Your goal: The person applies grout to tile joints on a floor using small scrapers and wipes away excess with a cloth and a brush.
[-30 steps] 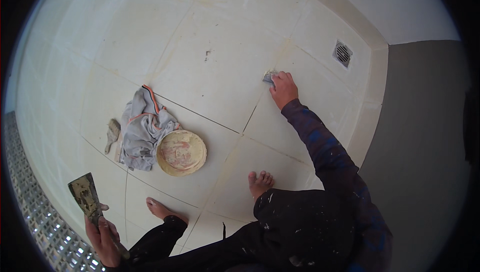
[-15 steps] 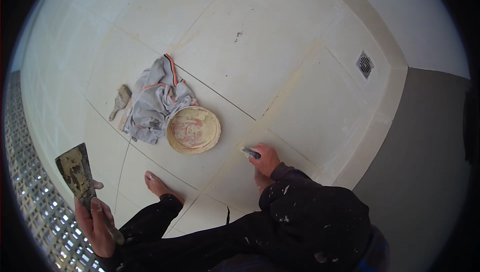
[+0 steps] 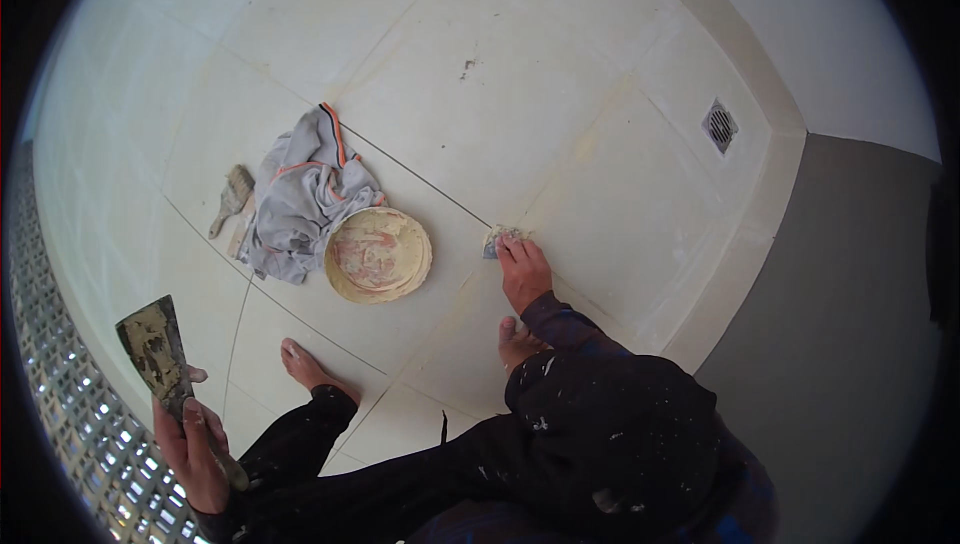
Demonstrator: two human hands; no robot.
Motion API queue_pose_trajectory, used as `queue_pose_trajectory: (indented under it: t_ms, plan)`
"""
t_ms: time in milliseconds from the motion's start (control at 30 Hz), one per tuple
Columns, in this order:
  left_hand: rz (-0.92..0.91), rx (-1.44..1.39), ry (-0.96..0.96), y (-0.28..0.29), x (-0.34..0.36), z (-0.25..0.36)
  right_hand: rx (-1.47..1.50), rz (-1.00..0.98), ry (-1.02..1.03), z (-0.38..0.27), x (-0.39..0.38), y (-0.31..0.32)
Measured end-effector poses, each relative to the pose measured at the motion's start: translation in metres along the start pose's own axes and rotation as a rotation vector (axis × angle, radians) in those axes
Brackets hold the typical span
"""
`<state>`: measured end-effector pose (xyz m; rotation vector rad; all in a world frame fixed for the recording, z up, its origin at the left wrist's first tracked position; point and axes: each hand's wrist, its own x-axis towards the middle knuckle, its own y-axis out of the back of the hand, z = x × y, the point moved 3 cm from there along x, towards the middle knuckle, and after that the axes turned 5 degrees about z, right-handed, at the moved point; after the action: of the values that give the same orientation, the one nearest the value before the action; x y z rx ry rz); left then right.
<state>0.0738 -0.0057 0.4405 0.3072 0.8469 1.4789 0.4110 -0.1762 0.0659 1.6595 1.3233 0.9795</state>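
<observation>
My left hand (image 3: 195, 454) is closed around the handle of a wide putty knife (image 3: 155, 349), held up at the lower left with tan grout smeared over its blade. On the floor at centre right, my right hand (image 3: 526, 276) grips a small grey spreader (image 3: 492, 245) against a tile joint. Pale grout clings along the spreader's far edge. Left of that hand stands a round shallow tub (image 3: 343, 282), its inside coated in the same tan paste with pinkish patches showing through.
A crumpled grey cloth (image 3: 300, 189) with orange trim lies against the tub. Beside it rests a brush (image 3: 233, 200). Cream floor tiles (image 3: 560, 64) have dark unfilled joints and grout-smeared ones. A square drain (image 3: 720, 127) sits near the raised border. Patterned openwork (image 3: 90, 434) runs along the left.
My right hand has moved away from me along the joint, and the spreader has turned so its flat face shows. The left hand still holds the putty knife. The view has shifted slightly.
</observation>
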Motion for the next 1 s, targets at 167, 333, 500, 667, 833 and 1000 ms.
queue_pose_trajectory:
  t_ms: [167, 333, 500, 667, 833, 1000]
  plan:
    - [0.055, -0.019, -0.037, 0.010, 0.002, -0.002, 0.597, -0.418, -0.191, -0.040, -0.036, -0.002]
    - [-0.024, -0.043, -0.027, 0.012, 0.003, -0.009, 0.399, 0.129, -0.399, 0.080, 0.061, 0.063]
    - [-0.066, -0.055, -0.004, 0.012, 0.007, -0.006, -0.095, 0.313, -0.412, 0.224, 0.149, 0.085]
    - [-0.082, -0.060, 0.036, 0.020, 0.005, -0.012, -0.161, 0.100, -0.196, 0.154, 0.111, 0.046]
    - [-0.043, -0.047, 0.062, 0.016, 0.004, -0.010, 0.002, -0.027, -0.056, 0.032, 0.021, 0.025]
    - [-0.008, -0.011, 0.085, 0.013, 0.001, -0.006, 0.411, -0.124, -0.275, 0.002, -0.015, 0.011]
